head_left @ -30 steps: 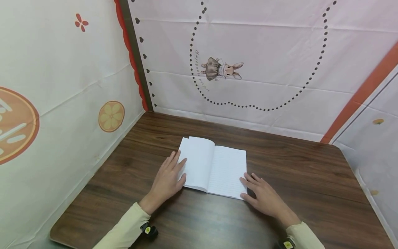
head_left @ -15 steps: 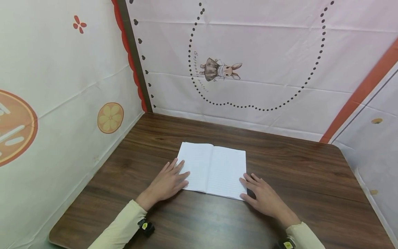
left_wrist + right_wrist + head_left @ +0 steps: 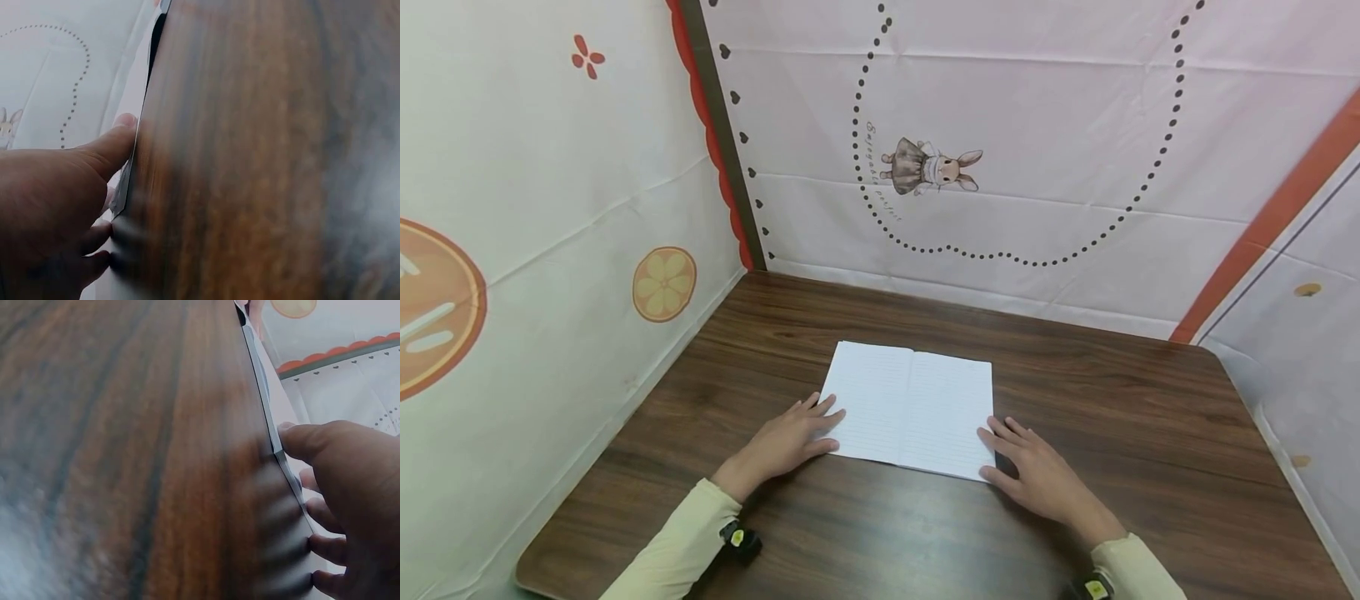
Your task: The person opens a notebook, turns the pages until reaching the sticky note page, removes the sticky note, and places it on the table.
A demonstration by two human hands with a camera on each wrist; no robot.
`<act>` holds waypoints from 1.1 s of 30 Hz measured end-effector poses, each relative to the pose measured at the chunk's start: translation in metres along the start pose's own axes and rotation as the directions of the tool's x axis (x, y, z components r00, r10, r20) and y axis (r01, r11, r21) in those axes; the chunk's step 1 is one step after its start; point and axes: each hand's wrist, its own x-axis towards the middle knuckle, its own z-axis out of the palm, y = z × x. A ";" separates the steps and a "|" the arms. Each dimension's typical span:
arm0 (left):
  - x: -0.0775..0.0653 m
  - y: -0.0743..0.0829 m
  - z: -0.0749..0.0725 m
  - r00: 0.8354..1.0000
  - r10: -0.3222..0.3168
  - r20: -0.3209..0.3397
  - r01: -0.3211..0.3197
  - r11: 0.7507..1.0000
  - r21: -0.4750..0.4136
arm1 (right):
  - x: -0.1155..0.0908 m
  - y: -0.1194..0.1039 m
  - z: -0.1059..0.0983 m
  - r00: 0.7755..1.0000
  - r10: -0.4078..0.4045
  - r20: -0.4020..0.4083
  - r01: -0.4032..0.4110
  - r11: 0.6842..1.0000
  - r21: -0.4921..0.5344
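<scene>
An open notebook [image 3: 880,400] with lined white pages lies flat on the wooden table. Across its lower left edge rests my left hand [image 3: 786,437], fingers spread, thumb and some fingertips on the page. My right hand [image 3: 1041,475] touches the lower right edge, its thumb and fingertips on the right page. In the left wrist view the thumb of the left hand [image 3: 56,194] lies on the page near the notebook's thin edge [image 3: 140,112]. The right wrist view has the right hand [image 3: 365,487] with its thumb on the notebook's edge [image 3: 269,412] and other fingertips along the side.
The brown wooden table [image 3: 1112,400] extends around the notebook on all sides. Printed white cloth [image 3: 1037,150] hangs behind it, with more cloth [image 3: 550,183] at the left. Dark wrist devices [image 3: 741,542] sit below the sleeves.
The raised pages on the left side have come down flat under my left hand. That hand has slid down and left to the notebook's edge. The right hand stays put.
</scene>
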 end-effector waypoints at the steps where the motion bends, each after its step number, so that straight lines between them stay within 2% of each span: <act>1: -0.001 -0.001 0.000 1.000 0.003 0.001 -0.003 1.000 -0.011 | 0.000 0.000 -0.001 1.000 -0.003 0.003 0.003 1.000 0.004; 9: -0.001 -0.006 0.002 1.000 0.004 0.007 -0.003 1.000 -0.024 | 0.000 0.007 -0.005 0.998 0.002 0.058 -0.004 0.999 0.046; 15: -0.002 -0.006 0.002 1.000 -0.005 0.004 0.005 1.000 -0.031 | 0.001 0.005 -0.007 0.998 0.001 0.063 -0.004 0.999 0.041; 19: -0.002 -0.005 0.002 1.000 -0.011 0.002 0.011 1.000 -0.022 | 0.001 0.001 -0.006 0.999 0.020 0.042 -0.021 0.999 0.034; 27: -0.001 -0.004 0.001 0.999 -0.032 0.005 0.033 0.999 -0.032 | 0.005 -0.011 0.001 0.997 0.042 -0.058 -0.043 0.999 -0.023; 33: 0.001 -0.006 0.003 1.000 -0.027 0.009 0.028 0.999 -0.036 | 0.006 -0.013 0.007 0.994 0.063 -0.090 -0.067 0.997 -0.042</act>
